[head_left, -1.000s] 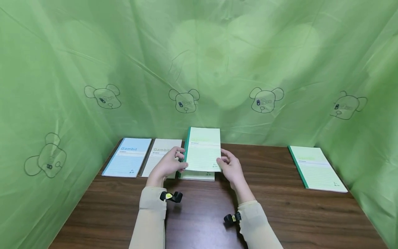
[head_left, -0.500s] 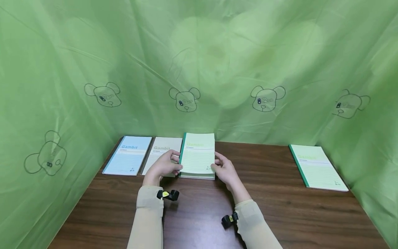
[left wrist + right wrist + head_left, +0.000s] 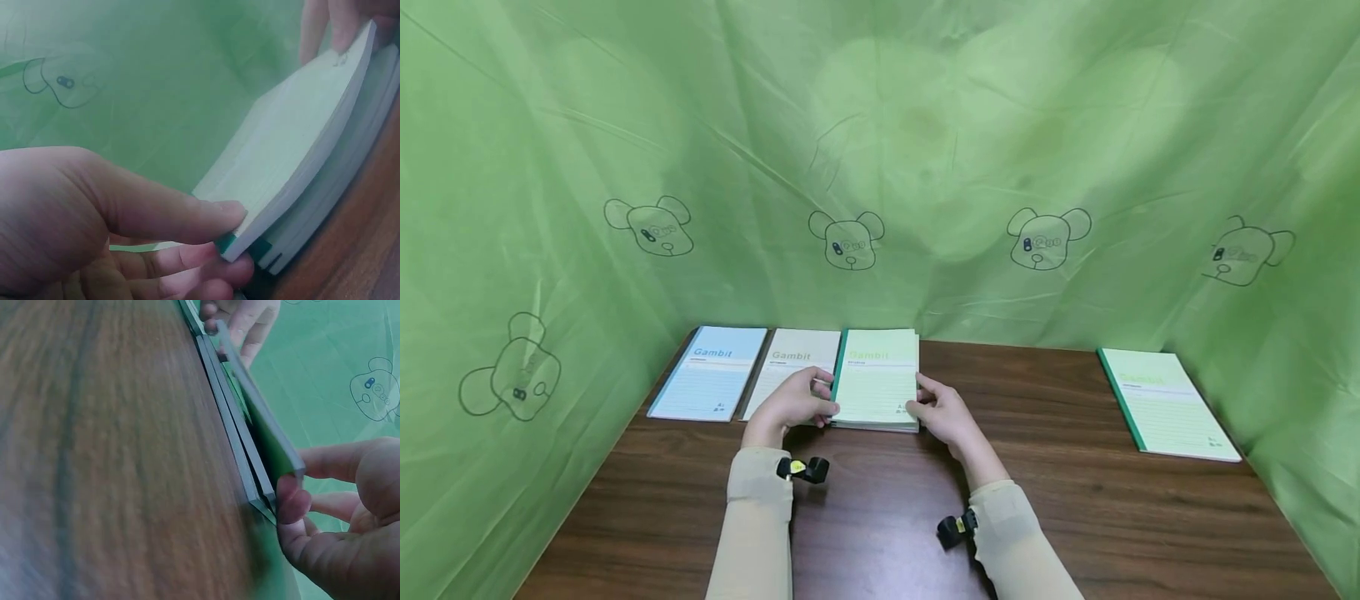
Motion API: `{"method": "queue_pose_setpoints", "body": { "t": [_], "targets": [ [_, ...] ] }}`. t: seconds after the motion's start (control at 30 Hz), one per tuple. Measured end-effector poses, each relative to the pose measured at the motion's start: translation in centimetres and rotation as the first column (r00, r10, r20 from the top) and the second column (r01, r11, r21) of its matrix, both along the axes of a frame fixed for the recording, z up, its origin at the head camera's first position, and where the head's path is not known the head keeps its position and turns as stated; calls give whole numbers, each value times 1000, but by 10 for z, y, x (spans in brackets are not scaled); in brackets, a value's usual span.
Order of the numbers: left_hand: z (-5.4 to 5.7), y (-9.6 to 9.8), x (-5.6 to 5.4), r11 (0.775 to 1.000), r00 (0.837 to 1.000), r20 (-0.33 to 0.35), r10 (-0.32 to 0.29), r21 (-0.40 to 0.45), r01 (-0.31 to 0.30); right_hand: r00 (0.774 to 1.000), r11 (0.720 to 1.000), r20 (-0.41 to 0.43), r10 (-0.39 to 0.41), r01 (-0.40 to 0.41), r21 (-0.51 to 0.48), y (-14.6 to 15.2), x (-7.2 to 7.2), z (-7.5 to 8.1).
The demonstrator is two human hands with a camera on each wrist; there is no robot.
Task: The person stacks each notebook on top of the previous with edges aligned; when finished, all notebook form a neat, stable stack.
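Note:
A pale green notebook (image 3: 875,379) with a dark green spine lies at the back middle in the head view, marked "Gambit". My left hand (image 3: 792,404) pinches its spine edge near the lower corner, thumb on the cover and fingers beneath. On the opposite edge my right hand (image 3: 946,414) pinches the other lower corner. Under it, a small stack of notebooks (image 3: 356,175) shows in the left wrist view, with a narrow gap below the held one. From the right wrist side, the edges of the stack (image 3: 228,422) rest on the table.
A whitish notebook (image 3: 797,343) with a dark spine lies directly left of the stack, and a light blue notebook (image 3: 706,379) beyond it. Far right lies another green notebook (image 3: 1168,404). The brown wooden table (image 3: 1060,500) ends at a green curtain (image 3: 925,167) printed with bear faces.
Both hands have brought the green notebook down and slightly left, so it now nearly lines up with the stack beneath. The other notebooks have stayed put.

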State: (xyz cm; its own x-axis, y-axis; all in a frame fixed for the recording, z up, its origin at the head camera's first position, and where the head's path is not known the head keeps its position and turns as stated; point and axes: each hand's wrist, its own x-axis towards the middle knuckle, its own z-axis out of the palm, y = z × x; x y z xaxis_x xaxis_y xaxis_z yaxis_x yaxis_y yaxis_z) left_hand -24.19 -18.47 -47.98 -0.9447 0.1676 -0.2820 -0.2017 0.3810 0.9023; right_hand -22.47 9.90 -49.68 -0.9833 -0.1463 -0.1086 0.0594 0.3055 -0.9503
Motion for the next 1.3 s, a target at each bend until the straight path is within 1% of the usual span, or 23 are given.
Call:
{"method": "queue_pose_setpoints", "body": {
  "t": [0.17,0.37,0.63,0.77,0.97,1.07,1.2,1.3],
  "targets": [
    [-2,1,-1,1000,1000,17,5,-21,-4,999,998,24,37,-38,55,6,0,2],
    [-3,4,-2,999,1000,7,17,-43,-17,998,992,22,62,-64,106,13,-1,5],
    [-3,8,-2,992,999,-34,33,-121,-37,998,996,47,49,-52,78,16,-2,-3],
    [-3,11,-2,988,998,-57,40,-148,-48,997,996,55,46,-50,78,15,-2,-5],
    [-2,14,-3,984,995,-68,67,-159,-77,998,996,33,46,-48,77,17,-3,-5],
    [-2,15,-3,983,993,-92,69,-163,-84,999,996,28,33,-35,80,17,-3,-7],
    [1,18,-1,977,989,-130,63,-193,-88,1000,994,-1,11,-11,109,15,-3,-11],
    [3,21,0,969,987,-144,68,-226,-100,1000,990,-27,3,1,143,12,-3,-13]
  ]
}}
